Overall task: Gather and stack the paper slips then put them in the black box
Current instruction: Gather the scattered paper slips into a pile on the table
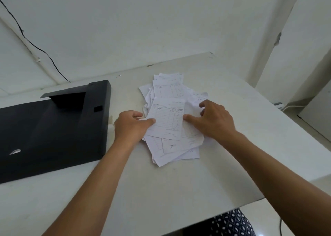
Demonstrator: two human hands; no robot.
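Loose paper slips on the desk

The white, printed paper slips (170, 121) lie in an untidy pile beside the black box (53, 128); the left hand (130, 126) pinches the top slip, the right hand (213, 121) presses with spread fingers.

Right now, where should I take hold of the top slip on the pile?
Take the top slip by its two long side edges, one hand from each side. It lies flat, printed face up, above the loose pile; the left hand and right hand already flank it.
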